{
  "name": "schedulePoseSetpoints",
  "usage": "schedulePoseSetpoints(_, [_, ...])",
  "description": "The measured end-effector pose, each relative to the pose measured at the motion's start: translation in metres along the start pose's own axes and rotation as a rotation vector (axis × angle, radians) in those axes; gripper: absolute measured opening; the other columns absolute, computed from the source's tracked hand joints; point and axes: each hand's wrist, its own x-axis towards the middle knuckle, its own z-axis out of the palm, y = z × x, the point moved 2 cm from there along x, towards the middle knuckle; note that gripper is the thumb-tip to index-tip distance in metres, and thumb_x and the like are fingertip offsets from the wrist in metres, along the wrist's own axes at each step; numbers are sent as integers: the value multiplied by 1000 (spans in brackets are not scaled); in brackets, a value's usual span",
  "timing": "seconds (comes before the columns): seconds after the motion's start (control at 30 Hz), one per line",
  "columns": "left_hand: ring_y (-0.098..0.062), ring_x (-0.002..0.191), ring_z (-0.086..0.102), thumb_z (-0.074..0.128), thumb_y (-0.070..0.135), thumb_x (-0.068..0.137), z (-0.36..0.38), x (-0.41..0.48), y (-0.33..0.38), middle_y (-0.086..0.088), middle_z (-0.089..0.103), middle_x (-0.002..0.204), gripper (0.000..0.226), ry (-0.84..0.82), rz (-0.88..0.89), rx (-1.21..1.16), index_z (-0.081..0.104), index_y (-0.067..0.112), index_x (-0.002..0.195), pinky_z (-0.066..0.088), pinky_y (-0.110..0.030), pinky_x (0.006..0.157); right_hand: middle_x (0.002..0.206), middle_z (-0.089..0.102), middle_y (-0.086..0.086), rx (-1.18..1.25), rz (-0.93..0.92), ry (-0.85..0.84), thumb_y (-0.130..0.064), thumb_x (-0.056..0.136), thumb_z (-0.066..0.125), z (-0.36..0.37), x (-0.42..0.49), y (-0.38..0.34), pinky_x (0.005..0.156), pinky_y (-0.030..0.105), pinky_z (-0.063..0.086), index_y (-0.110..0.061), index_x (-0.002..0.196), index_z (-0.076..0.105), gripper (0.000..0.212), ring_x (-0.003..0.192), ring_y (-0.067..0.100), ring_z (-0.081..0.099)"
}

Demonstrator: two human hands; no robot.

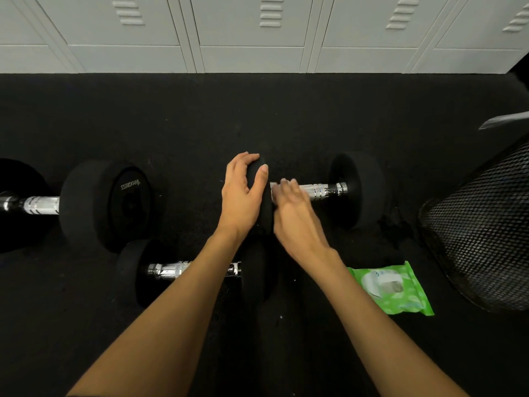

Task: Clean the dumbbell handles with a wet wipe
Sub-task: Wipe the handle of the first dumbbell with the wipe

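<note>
Here, the left hand (243,193) is gripping the left head (266,216) of the smaller far dumbbell (357,190), fingers curling over its top and thumb lying on its inner face, seemingly pinning the weight so it is not rolling on the floor (200,124) while the other hand works. The right hand (294,216) is pressing a white wet wipe (274,187) against the chrome handle (323,191) right beside that head; the hand is blurring with motion, so its fingers appear to be curling round the wipe and bar, though how fully they are wrapping is hard to say. The right-hand stretch of the handle is showing bare, so the wiping is probably beginning at the left end. This dumbbell is lying about midway across the floor, parallel to the far edge where the grey lockers (252,32) are standing. A second small dumbbell (171,269) is waiting nearer the person, partly under the left forearm, and a larger one (106,204) is sitting toward the floor's left edge; white lettering on its head is reading upside-down and is not legible. The green wipe pack (392,287) is lying close by on the right, within easy reach for a fresh sheet, its print too small to read, and a black mesh bin (481,239) is standing at the right edge, likely for used wipes.
</note>
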Motion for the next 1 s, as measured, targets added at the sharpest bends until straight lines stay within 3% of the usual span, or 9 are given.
schedulePoseSetpoints(0.07, [-2,124,42,51,33,96,0,0,-2,7,44,135,31,2,0,-3,54,23,125,28,-2,93,158,17,13,-87,-63,-70,-10,97,36,12,-5,6,120,40,1,-6,151,18,57,148,26,5])
schedulePoseSetpoints(0.17, [-1,123,42,51,33,96,0,0,-2,7,44,135,30,-1,-3,-9,54,23,125,29,-6,96,148,41,9,-41,-73,-50,-13,98,35,8,16,17,117,43,7,-10,143,37,46,142,24,26])
schedulePoseSetpoints(0.23, [-2,123,43,51,33,96,0,0,-1,7,45,134,30,4,6,-14,55,23,124,31,-10,98,125,60,9,-65,-48,-132,-16,97,36,3,39,21,114,43,17,-12,124,55,33,125,27,49])
schedulePoseSetpoints(0.33, [-3,122,44,51,34,96,0,1,-1,8,45,133,30,-5,5,-3,54,24,124,32,-17,101,104,65,14,-11,18,-265,-14,93,39,-3,56,19,107,42,30,-12,93,57,18,106,38,54])
schedulePoseSetpoints(0.43, [0,120,43,51,34,96,-1,2,-1,9,45,133,30,-5,1,7,55,24,124,29,-1,92,107,64,13,41,-58,-110,-1,87,42,1,37,15,108,35,26,-5,107,61,28,108,34,55])
schedulePoseSetpoints(0.57, [1,119,43,51,32,96,0,2,-1,10,45,131,29,-3,2,-4,55,23,124,29,0,90,133,56,12,51,-131,43,2,91,47,6,7,20,116,33,20,-4,130,55,40,132,26,44])
schedulePoseSetpoints(0.7, [-2,119,45,51,34,96,-1,5,-1,10,45,131,29,-7,-19,-20,54,25,123,32,-8,94,106,65,15,113,-14,-91,-15,94,43,-14,36,21,85,42,49,-11,104,64,23,101,37,60])
schedulePoseSetpoints(0.87, [0,118,45,51,35,96,-1,3,-1,10,46,130,29,-19,-16,-28,54,26,123,31,-2,90,105,62,10,74,233,-531,-30,89,47,-24,88,21,80,41,48,-15,105,64,28,91,28,59])
schedulePoseSetpoints(1.0, [-3,120,45,51,35,96,0,3,-2,8,45,132,29,-7,-10,-20,55,26,123,31,-2,86,103,63,13,61,196,-394,-25,91,45,-18,76,17,72,35,43,-13,104,65,27,96,35,59])
